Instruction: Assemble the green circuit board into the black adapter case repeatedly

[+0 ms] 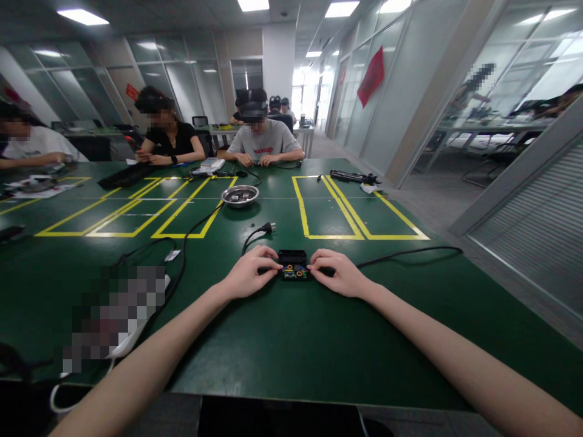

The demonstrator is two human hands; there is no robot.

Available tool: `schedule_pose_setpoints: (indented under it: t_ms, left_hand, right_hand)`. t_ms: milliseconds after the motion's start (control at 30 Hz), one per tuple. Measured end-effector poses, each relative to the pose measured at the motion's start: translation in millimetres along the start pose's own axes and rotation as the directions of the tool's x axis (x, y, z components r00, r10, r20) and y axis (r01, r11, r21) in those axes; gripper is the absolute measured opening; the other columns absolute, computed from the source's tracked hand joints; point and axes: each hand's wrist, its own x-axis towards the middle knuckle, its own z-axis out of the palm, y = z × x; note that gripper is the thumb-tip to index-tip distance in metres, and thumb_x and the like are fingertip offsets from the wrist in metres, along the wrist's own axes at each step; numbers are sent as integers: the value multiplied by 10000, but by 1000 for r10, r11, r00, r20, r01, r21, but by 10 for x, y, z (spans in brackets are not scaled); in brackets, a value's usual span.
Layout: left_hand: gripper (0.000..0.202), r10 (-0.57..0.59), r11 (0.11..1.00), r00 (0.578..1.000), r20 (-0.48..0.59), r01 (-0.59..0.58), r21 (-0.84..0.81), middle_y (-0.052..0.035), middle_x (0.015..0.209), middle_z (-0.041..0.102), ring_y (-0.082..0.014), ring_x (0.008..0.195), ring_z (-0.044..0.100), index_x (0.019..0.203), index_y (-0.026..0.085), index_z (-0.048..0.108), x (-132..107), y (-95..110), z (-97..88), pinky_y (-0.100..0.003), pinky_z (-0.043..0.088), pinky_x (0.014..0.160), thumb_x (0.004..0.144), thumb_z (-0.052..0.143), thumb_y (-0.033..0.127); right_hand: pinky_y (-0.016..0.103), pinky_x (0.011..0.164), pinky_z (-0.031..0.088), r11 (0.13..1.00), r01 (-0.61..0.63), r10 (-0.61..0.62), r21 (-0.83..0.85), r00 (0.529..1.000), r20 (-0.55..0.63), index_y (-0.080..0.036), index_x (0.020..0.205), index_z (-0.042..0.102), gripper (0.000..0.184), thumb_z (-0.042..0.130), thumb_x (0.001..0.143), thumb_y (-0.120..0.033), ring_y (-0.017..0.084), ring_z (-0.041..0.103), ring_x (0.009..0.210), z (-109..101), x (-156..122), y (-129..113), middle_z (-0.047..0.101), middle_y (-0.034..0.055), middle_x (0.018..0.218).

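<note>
Surface [255,364]: green, yellow tape [334,237] outlines; people [266,138] at the far side.
Case [294,266]: black, lid raised, circuit parts exposed; on the near surface, between both hands.
Left hand [252,271]: fingers narrow at case's left end; exact grip cannot be told.
Right hand [339,272]: likewise, right end.
Plug [268,228]: beyond case, leftward.
Bowl [240,204]: metal, farther back.

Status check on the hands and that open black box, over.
Left hand and right hand at opposite ends of black box. Box open, electronic components showing. Power plug beyond, apparently not blocking.
</note>
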Motion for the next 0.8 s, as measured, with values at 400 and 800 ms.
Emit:
schedule_pose_setpoints:
  t_ms: [400,800]
  left_hand:
    - [174,-414,898,900,-136,380,-219,-57,960,802,-236,919,741,1000,197,797,128,-26,189,-361,590,893,875,696,264]
    - [137,-392,883,901,-184,312,-350,-56,874,803,-214,820,750,932,161,769,130,-1,221,-335,597,799,843,726,256]
  right_hand:
    - [333,704,539,899,-410,429,157,896,-116,-196,938,796,186,707,863,-341,198,668,735,202,77,86,769,62,877]
    - [362,698,567,824,-391,486,410,860,-156,-179,849,764,230,741,782,-398,216,698,730,199,81,59,777,65,812]
